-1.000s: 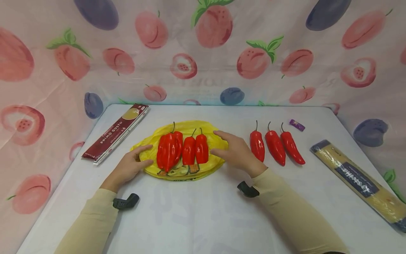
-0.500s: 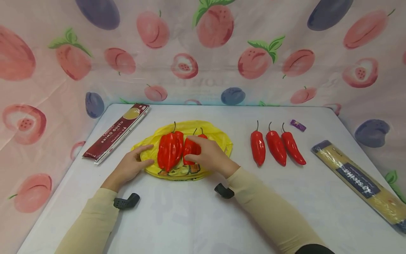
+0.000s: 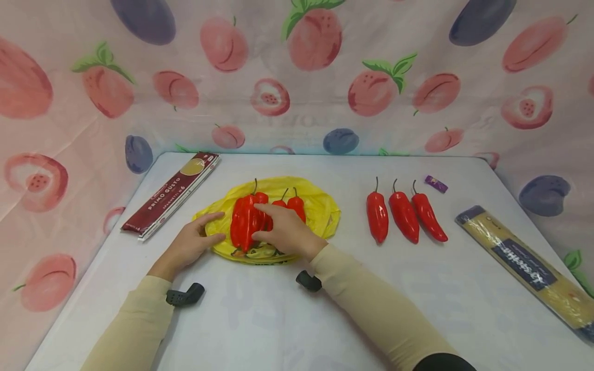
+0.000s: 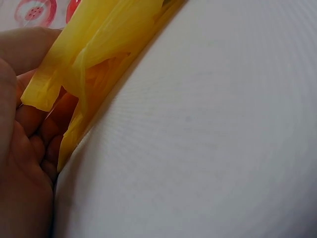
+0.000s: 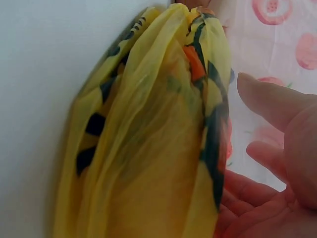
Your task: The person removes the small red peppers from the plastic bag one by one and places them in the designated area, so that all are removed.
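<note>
Big pepper (image 3: 241, 221): red, within the yellow bag's outline, between the hands; on the film or in the bag's mouth, can't tell.
Big pepper axis: runs near to far, tip toward the person, stem away.
Right hand (image 3: 287, 226): nearer one; comes crosswise from the right, thumb and index parted, tips overlapping the pepper's right flank in the head view. Not clenched, no pinch seen; actual contact unclear.
Left hand (image 3: 185, 245): at the bag's left edge, thumb and index spread, tips just beside the pepper's left side. Loose film lies against the fingers, no firm grasp visible.
Bag (image 3: 320, 206): under both sets of fingertips.
Small peppers: two, right of the big one, partly behind the right hand; stems also point away.
Outer peppers (image 3: 403, 216): three, on the table well right of the bag.
Wrapper (image 3: 436, 183): purple, beyond them.
</note>
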`<state>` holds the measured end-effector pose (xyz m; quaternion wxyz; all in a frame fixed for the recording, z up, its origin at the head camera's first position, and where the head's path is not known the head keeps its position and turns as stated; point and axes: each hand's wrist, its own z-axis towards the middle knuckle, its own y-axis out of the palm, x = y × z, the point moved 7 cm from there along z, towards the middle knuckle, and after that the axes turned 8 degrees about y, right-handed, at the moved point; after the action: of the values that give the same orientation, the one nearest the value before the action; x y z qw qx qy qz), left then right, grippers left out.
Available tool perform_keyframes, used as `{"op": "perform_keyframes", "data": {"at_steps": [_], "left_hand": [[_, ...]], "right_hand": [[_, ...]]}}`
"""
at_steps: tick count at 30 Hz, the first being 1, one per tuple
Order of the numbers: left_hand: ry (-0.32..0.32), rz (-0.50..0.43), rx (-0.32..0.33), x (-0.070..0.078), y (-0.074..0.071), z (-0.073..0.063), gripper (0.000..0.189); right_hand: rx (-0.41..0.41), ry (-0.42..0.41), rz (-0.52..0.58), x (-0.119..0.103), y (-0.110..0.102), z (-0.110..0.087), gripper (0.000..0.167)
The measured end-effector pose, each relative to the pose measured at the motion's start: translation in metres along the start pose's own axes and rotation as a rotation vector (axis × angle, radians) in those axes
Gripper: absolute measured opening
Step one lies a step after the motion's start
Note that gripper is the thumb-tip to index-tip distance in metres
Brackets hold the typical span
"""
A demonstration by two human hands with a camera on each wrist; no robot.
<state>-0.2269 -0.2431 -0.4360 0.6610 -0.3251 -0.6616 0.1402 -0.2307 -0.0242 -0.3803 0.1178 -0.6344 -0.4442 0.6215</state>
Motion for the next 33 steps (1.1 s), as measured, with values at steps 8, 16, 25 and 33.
{"op": "perform_keyframes", "data": {"at_steps": [8,16,25,33], "left_hand": [[0.005,0.001,0.000,0.000,0.000,-0.001,0.068],[0.011,-0.002,0.001,-0.001,0.000,0.000,0.067],[0.023,-0.007,-0.004,-0.001,0.000,0.000,0.067],[0.027,-0.020,-0.003,-0.003,0.000,0.000,0.067]], "right_hand": [[-0.008,0.009,-0.048,-0.007,0.008,0.007,0.074],[-0.006,0.017,-0.091,-0.012,0.010,0.011,0.077],[-0.021,0.049,-0.143,-0.014,0.012,0.016,0.082],[-0.075,0.064,-0.149,-0.016,0.012,0.022,0.086]]}}
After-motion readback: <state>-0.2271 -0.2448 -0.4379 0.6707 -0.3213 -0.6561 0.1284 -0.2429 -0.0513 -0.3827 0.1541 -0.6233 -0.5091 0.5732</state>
